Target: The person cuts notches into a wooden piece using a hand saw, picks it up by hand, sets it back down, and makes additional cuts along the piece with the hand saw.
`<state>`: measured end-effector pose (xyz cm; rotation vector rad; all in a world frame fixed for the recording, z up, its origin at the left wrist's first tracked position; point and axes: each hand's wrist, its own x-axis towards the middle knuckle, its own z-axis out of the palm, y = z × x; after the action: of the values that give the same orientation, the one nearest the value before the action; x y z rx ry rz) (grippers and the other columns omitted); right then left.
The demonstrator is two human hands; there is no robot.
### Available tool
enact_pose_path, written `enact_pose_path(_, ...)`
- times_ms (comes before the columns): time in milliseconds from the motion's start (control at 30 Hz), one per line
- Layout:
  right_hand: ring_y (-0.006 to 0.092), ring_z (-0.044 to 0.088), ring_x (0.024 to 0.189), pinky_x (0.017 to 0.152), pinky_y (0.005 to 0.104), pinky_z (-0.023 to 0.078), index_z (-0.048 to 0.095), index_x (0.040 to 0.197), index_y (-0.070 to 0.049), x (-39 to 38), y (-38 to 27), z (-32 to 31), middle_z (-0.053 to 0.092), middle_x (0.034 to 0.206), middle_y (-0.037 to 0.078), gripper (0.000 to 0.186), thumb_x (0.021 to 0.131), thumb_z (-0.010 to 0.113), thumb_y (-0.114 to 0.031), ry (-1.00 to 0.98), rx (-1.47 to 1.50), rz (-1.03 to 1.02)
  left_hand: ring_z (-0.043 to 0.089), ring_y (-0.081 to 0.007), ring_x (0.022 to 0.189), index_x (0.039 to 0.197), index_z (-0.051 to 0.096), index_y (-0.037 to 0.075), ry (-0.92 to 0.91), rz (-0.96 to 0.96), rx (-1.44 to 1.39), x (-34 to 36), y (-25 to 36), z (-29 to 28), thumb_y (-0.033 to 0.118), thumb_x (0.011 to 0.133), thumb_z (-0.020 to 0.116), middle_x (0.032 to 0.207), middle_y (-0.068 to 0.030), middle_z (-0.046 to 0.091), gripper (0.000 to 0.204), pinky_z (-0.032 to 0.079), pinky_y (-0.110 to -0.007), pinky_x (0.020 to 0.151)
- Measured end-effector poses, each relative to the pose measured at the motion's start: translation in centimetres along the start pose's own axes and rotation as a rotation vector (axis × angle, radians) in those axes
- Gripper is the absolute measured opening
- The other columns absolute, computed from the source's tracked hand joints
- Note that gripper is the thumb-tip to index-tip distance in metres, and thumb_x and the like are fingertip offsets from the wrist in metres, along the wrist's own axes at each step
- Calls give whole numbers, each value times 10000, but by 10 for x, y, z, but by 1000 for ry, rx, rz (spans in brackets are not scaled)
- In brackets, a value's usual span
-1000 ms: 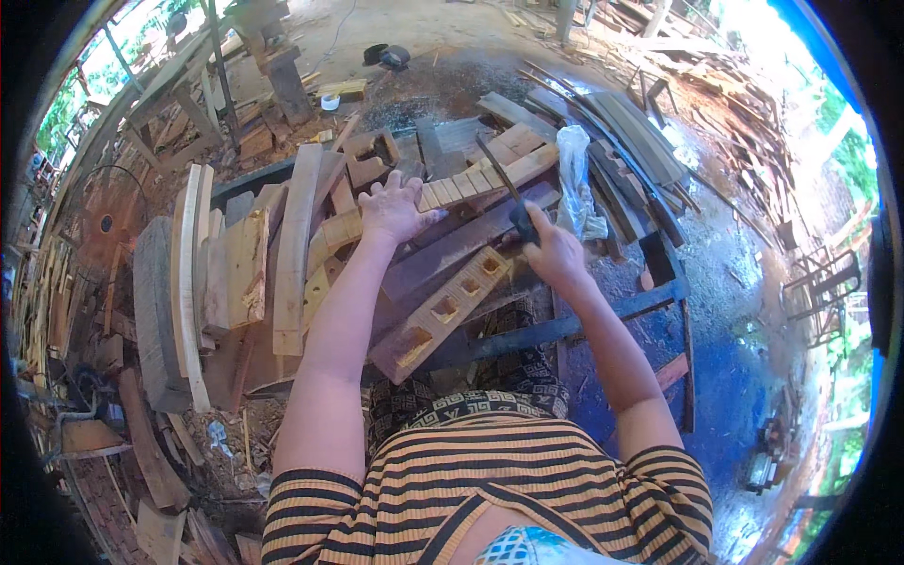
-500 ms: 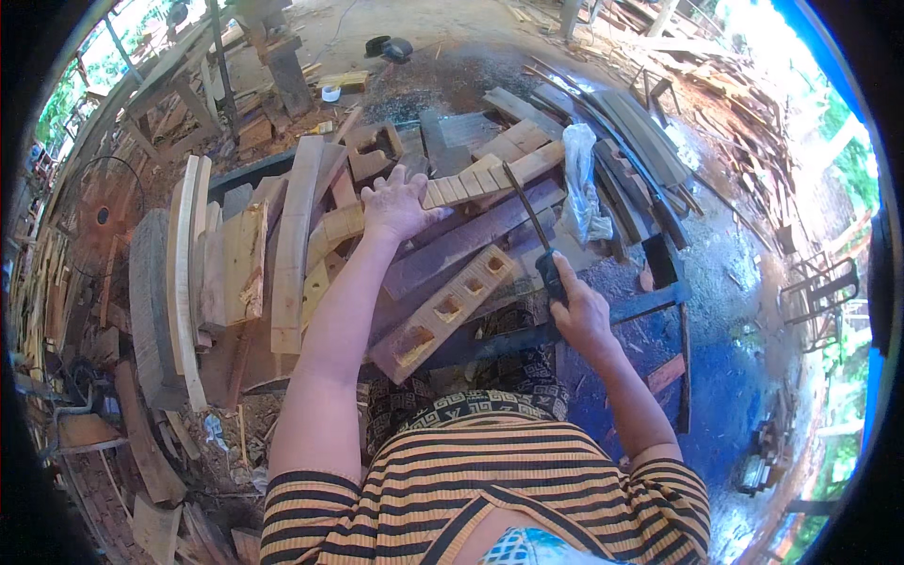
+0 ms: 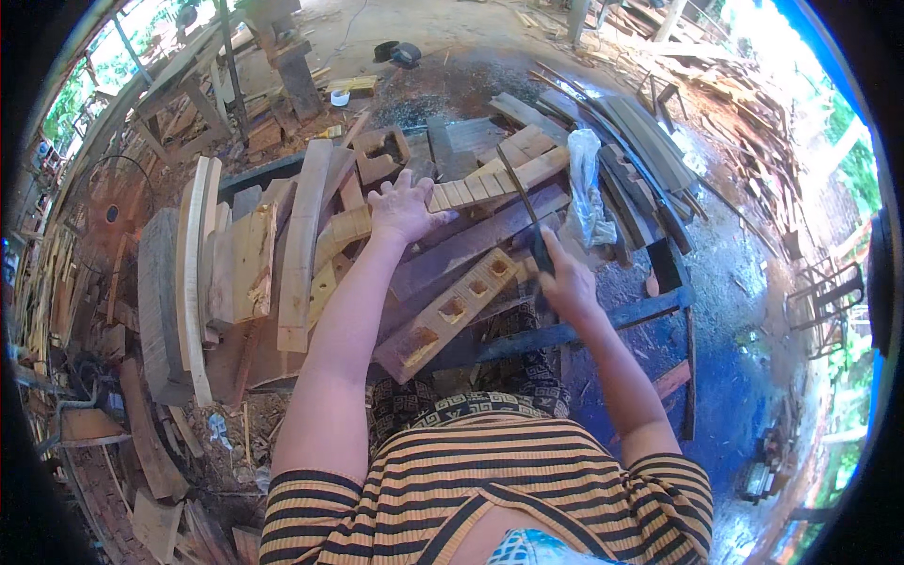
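A curved piece of wood (image 3: 466, 191) with a row of evenly spaced cut lines lies across other timber in front of me. My left hand (image 3: 403, 209) grips it from above, fingers bent and spread over it, thumb toward the right. In my right hand (image 3: 568, 281) is the dark handle of a narrow hand saw (image 3: 516, 179), fingers closed around it. The saw's thin blade crosses the wood, right of the cut lines, and points away from me. Nearer to me lies a wooden block with square holes (image 3: 452, 307).
Boards (image 3: 303, 245) and offcuts are stacked left of my left arm. A clear plastic bag (image 3: 586, 184) rests right of the saw, beside long dark planks (image 3: 640, 141). A blue-black metal frame (image 3: 603, 322) runs under the timber. A white tape roll (image 3: 340, 97) sits farther off.
My right hand has pushed the saw forward, away from me, so more of the blade extends past the wood. My left hand stays on the curved wood.
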<state>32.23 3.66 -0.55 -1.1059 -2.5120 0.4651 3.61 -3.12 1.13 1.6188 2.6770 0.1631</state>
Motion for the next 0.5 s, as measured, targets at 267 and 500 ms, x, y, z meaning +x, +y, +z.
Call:
enact_pose_path(267,441,634,828,772,513,493,376,1456,-165,-5,8,-5,645,883,267,694,782,543,-164,10,27,0,518,-333,1175,1222,588,226,-29,2,-12,4,0,-4,692,738,649,1331,-98,470,674,409,-519,929)
enact_pose_path(500,427,641,845,797,509,488,338,1475,-186,70,11,23,657,908,260,731,776,548,-169,12,-11,37,512,-335,1190,1248,578,251,-43,11,26,5,10,-6,692,745,640,1374,-97,447,673,407,-524,939)
